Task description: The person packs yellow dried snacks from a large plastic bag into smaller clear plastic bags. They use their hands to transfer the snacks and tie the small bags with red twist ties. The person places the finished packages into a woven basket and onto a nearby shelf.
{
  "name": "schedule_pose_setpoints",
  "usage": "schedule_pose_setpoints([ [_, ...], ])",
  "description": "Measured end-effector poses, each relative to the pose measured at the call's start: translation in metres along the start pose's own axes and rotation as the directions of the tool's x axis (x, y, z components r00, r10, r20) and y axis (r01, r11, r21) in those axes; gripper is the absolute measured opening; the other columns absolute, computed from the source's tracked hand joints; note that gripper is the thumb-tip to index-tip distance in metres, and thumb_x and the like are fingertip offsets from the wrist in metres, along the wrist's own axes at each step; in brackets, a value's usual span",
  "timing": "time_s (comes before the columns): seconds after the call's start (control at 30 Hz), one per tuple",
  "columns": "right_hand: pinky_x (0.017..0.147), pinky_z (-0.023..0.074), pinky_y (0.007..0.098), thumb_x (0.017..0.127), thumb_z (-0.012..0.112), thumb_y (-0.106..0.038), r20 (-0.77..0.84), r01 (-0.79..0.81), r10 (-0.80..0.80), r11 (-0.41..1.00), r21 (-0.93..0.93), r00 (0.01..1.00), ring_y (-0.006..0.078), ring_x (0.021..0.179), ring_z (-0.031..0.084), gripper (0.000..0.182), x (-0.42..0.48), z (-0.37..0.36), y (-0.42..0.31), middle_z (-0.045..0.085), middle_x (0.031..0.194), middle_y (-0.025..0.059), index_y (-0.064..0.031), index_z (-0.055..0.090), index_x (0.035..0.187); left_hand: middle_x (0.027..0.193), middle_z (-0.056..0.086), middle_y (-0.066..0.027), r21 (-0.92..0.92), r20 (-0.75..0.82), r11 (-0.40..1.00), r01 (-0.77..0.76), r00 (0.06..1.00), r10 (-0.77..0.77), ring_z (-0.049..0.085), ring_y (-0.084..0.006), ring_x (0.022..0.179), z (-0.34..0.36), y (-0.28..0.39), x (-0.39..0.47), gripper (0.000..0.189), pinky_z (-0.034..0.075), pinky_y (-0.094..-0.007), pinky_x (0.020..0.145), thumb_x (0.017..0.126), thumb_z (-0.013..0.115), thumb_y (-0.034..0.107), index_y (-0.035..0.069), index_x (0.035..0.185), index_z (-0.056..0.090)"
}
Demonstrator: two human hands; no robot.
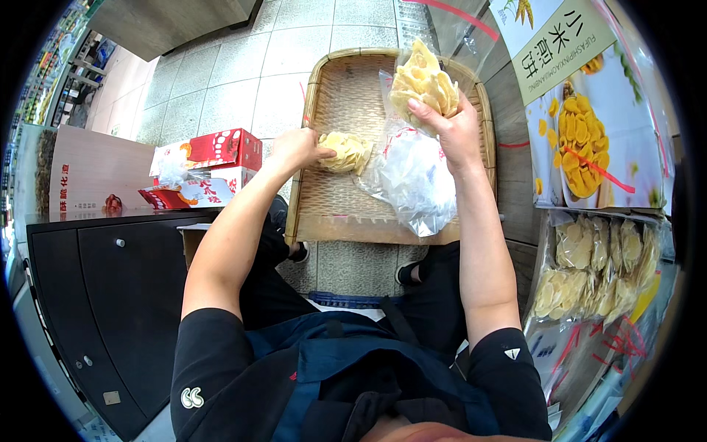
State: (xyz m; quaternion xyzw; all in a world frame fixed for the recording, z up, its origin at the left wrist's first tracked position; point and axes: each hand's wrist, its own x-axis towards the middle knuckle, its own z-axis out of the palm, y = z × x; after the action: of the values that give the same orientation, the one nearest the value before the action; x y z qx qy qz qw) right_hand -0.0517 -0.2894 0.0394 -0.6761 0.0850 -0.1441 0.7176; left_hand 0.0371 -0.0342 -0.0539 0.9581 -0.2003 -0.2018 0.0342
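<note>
My right hand (455, 130) is closed around a large bunch of pale yellow dried slices (422, 83), held up over the right part of a woven bamboo tray (342, 221). My left hand (298, 149) is at the tray's left side, its fingers on a smaller pile of the same slices (346, 153). Whether those fingers grip the pile or only touch it, I cannot tell. Between my hands a crumpled clear plastic bag (420, 177) with red print lies on the tray. Some clear plastic also shows behind the bunch in my right hand.
At the right, several clear packs of dried slices (574, 243) fill a box beside a printed carton (596, 121). Red ties (629, 337) lie near them. Red and white boxes (221, 154) stand on a dark cabinet (127, 265) at the left. Tiled floor (232, 66) surrounds the tray's far side.
</note>
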Motion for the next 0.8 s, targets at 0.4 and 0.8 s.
schedule_pose_setpoints([
  [0.4, 0.085, 0.0502, 0.0284, 0.075, 0.08, -0.015, -0.031, -0.016, 0.017, 0.999, 0.044, 0.999, 0.0138, 0.095, 0.064, 0.045, 0.001, -0.007, -0.005, 0.068, 0.104, 0.008, 0.0002, 0.061, 0.113, 0.093, 0.07, -0.0138, -0.716, -0.315, 0.654, -0.245, 0.949, 0.01, 0.067, -0.0216, 0.087, 0.013, -0.015, 0.042, 0.03, 0.05, -0.0341, 0.079, 0.085, 0.069, 0.022, -0.003, 0.102, 0.065],
  [0.8, 0.088, 0.0493, 0.03, 0.076, 0.079, -0.015, -0.028, -0.078, 0.082, 0.986, 0.147, 0.996, 0.0156, 0.097, 0.064, 0.046, 0.002, -0.015, -0.011, 0.068, 0.107, 0.0088, 0.0001, 0.06, 0.115, 0.098, 0.07, -0.0044, -0.965, -0.162, 0.196, -0.177, 0.982, 0.094, 0.062, -0.0103, 0.086, -0.027, -0.024, 0.047, 0.017, 0.052, -0.0291, 0.08, 0.091, 0.067, 0.02, 0.008, 0.1, 0.06],
])
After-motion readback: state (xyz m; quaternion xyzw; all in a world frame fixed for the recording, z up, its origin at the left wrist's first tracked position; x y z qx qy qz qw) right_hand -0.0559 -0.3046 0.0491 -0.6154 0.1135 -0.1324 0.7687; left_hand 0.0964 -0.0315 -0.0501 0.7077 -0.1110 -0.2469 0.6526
